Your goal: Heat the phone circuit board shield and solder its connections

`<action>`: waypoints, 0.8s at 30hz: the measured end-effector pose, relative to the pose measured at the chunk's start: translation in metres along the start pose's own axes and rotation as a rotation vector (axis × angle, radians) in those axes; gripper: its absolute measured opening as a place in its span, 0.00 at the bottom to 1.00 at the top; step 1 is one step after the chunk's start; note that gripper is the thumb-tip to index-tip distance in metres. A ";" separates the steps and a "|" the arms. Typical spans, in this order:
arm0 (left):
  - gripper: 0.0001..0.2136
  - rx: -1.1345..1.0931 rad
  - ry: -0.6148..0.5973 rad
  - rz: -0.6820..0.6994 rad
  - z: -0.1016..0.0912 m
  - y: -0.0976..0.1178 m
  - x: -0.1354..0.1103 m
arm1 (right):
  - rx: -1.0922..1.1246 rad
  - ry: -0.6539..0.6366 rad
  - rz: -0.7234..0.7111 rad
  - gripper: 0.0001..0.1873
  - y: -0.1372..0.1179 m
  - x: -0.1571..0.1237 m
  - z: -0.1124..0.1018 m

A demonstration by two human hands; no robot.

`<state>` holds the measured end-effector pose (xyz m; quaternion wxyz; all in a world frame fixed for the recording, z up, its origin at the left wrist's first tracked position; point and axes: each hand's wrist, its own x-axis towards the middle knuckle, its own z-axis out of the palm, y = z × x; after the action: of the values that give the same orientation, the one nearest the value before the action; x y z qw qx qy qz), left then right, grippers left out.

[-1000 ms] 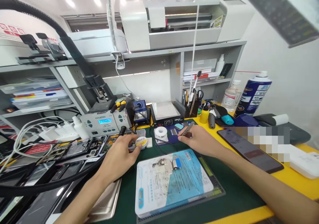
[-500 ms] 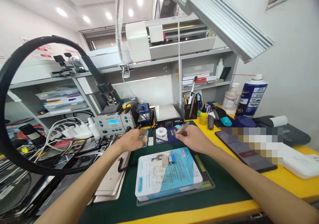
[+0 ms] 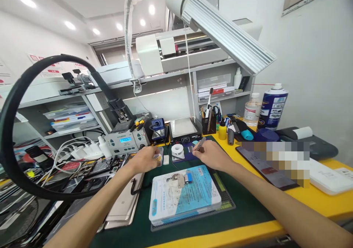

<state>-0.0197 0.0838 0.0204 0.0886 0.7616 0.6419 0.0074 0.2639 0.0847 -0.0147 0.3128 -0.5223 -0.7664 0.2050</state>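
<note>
My right hand (image 3: 213, 155) is closed around a pair of grey metal tweezers (image 3: 200, 144) near the back of the green mat, beside a white spool (image 3: 178, 151). My left hand (image 3: 146, 159) has its fingers curled down next to a small flat case with a yellow label (image 3: 158, 157); what they grip, if anything, is hidden. Closer to me lies a blue and white box (image 3: 190, 200). On its top rests a small metal part with a blue end (image 3: 181, 179).
A rework station (image 3: 125, 141) and a heating plate (image 3: 185, 130) stand at the back. Phones (image 3: 121, 207) crowd the left side. A black cable loop (image 3: 8, 130) arches there too. A lamp (image 3: 228, 31) hangs overhead. A spray can (image 3: 271, 106) stands right.
The camera view has shifted, so the shelf and lamp appear further left. Both hands stay in nearly the same spots over the mat, with the tweezers still in my right hand.
</note>
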 end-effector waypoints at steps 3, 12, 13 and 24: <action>0.17 0.013 -0.004 0.005 0.000 0.001 0.002 | -0.039 -0.061 0.010 0.15 -0.001 0.000 -0.001; 0.17 0.027 -0.031 -0.016 -0.002 0.005 0.003 | -0.104 -0.133 0.041 0.15 -0.005 0.001 -0.005; 0.17 0.026 -0.032 -0.020 -0.002 0.005 0.003 | -0.110 -0.138 0.047 0.14 -0.006 0.001 -0.006; 0.18 0.002 -0.028 -0.028 0.000 0.000 0.004 | -0.143 -0.149 0.065 0.13 -0.013 -0.001 -0.010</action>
<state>-0.0195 0.0876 0.0203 0.0968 0.7528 0.6511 -0.0052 0.2625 0.0788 -0.0001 0.2103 -0.5510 -0.7829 0.1980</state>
